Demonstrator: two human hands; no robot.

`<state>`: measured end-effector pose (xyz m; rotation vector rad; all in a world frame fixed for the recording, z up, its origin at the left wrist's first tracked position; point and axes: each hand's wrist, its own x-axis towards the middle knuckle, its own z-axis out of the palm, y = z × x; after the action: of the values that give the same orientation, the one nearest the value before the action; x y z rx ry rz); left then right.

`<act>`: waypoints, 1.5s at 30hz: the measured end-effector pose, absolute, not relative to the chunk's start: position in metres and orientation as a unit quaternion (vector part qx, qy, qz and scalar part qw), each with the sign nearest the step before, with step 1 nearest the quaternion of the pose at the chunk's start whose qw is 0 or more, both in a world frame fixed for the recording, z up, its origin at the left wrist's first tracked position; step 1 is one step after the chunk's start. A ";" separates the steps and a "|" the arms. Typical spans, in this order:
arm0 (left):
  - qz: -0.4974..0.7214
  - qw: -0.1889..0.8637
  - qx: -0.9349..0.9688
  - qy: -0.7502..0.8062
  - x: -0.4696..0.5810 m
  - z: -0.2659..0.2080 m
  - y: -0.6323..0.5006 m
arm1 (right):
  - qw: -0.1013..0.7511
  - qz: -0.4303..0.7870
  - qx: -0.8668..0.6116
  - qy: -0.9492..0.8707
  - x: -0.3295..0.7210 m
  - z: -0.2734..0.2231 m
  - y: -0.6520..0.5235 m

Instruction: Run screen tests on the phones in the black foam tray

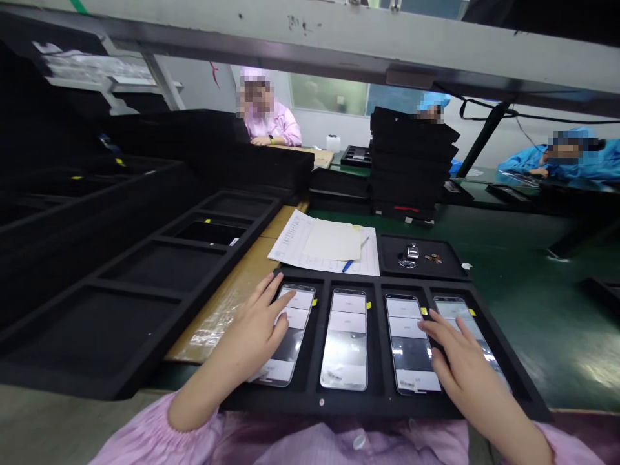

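Note:
A black foam tray [310, 405] lies in front of me with several lit phones, each in its own compartment with a yellow tab at its edge. My left hand [259, 326] is over the leftmost phone [296, 337], fingers apart, the index fingertip at its screen. To its right, a phone [343, 342] lies with no hand on it. My right hand [465, 361] reaches between the third phone [409, 349] and the rightmost phone [450, 307], partly covering the latter. Its fingers are spread, with the index fingertip at the third phone's right edge. Neither hand grips anything.
Papers [295, 242] with a blue pen [347, 265] lie beyond the tray, beside a small black tray [421, 248] of small metal parts. Another foam tray [140, 290] is at left, a tall tray stack [411, 168] behind. A shelf beam [290, 39] crosses overhead. Co-workers sit opposite.

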<state>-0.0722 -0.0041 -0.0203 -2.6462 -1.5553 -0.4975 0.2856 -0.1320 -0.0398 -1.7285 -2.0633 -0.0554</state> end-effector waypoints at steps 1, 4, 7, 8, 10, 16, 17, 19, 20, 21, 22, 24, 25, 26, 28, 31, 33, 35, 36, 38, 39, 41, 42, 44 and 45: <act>-0.165 0.014 -0.850 -0.499 -0.072 -0.021 -0.004 | 0.230 -0.019 -0.630 -0.742 0.283 -0.043 -0.135; -0.175 0.012 -0.850 -0.496 -0.071 -0.023 -0.003 | 0.250 -0.007 -0.643 -0.724 0.277 -0.052 -0.137; -0.176 0.009 -0.852 -0.494 -0.071 -0.024 -0.002 | 0.253 0.005 -0.644 -0.722 0.274 -0.058 -0.137; -0.175 0.007 -0.852 -0.494 -0.071 -0.024 -0.001 | 0.258 0.007 -0.644 -0.720 0.275 -0.058 -0.137; -0.173 0.004 -0.850 -0.498 -0.071 -0.025 -0.001 | 0.281 0.006 -0.646 -0.710 0.276 -0.058 -0.140; -0.186 0.001 -0.841 -0.508 -0.072 -0.026 -0.003 | 0.297 0.014 -0.616 -0.729 0.282 -0.067 -0.149; -0.186 0.001 -0.842 -0.507 -0.071 -0.026 -0.004 | 0.294 0.012 -0.610 -0.736 0.284 -0.071 -0.150; -0.179 -0.004 -0.845 -0.504 -0.070 -0.023 -0.007 | 0.300 -0.001 -0.607 -0.736 0.288 -0.077 -0.151; -0.172 -0.010 -0.846 -0.504 -0.068 -0.021 -0.008 | 0.302 -0.011 -0.608 -0.735 0.291 -0.081 -0.151; -0.164 -0.016 -0.847 -0.505 -0.067 -0.019 -0.009 | 0.301 -0.020 -0.611 -0.732 0.294 -0.084 -0.152; -0.153 -0.024 -0.847 -0.508 -0.065 -0.016 -0.010 | 0.295 -0.026 -0.617 -0.729 0.298 -0.088 -0.153; -0.125 -0.038 -0.845 -0.518 -0.062 -0.010 -0.013 | 0.280 -0.033 -0.628 -0.725 0.307 -0.094 -0.154; -0.114 -0.040 -0.843 -0.524 -0.060 -0.008 -0.015 | 0.274 -0.034 -0.631 -0.724 0.311 -0.097 -0.155; -0.107 -0.038 -0.841 -0.529 -0.060 -0.005 -0.018 | 0.271 -0.036 -0.635 -0.723 0.315 -0.100 -0.155; -0.111 -0.021 -0.838 -0.533 -0.061 -0.002 -0.026 | 0.272 -0.040 -0.640 -0.718 0.319 -0.104 -0.155; -0.134 0.010 -0.841 -0.525 -0.067 -0.004 -0.040 | 0.275 -0.042 -0.644 -0.713 0.316 -0.103 -0.155; -0.141 0.021 -0.845 -0.516 -0.070 -0.010 -0.047 | 0.283 -0.041 -0.650 -0.704 0.310 -0.099 -0.155; -0.139 0.025 -0.847 -0.513 -0.072 -0.017 -0.051 | 0.296 -0.039 -0.654 -0.695 0.302 -0.091 -0.156; -0.137 0.028 -0.846 -0.514 -0.072 -0.020 -0.052 | 0.305 -0.037 -0.655 -0.691 0.300 -0.086 -0.157; -0.139 0.039 -0.846 -0.514 -0.073 -0.024 -0.054 | 0.322 -0.024 -0.654 -0.684 0.300 -0.076 -0.158; -0.146 0.049 -0.847 -0.509 -0.074 -0.026 -0.055 | 0.328 -0.015 -0.656 -0.680 0.303 -0.070 -0.157; -0.175 0.074 -0.849 -0.493 -0.078 -0.030 -0.058 | 0.332 -0.007 -0.669 -0.665 0.316 -0.059 -0.153; -0.191 0.087 -0.850 -0.483 -0.081 -0.033 -0.061 | 0.328 -0.013 -0.678 -0.658 0.326 -0.053 -0.150; -0.218 0.109 -0.852 -0.463 -0.087 -0.040 -0.064 | 0.315 -0.040 -0.691 -0.649 0.347 -0.043 -0.141; -0.226 0.116 -0.854 -0.453 -0.090 -0.044 -0.065 | 0.306 -0.050 -0.694 -0.649 0.357 -0.039 -0.135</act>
<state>-0.0901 -0.0648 -0.0444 -2.5021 -1.3280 -0.6617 0.3572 -0.1351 -0.0388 -1.8373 -1.7187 -0.1334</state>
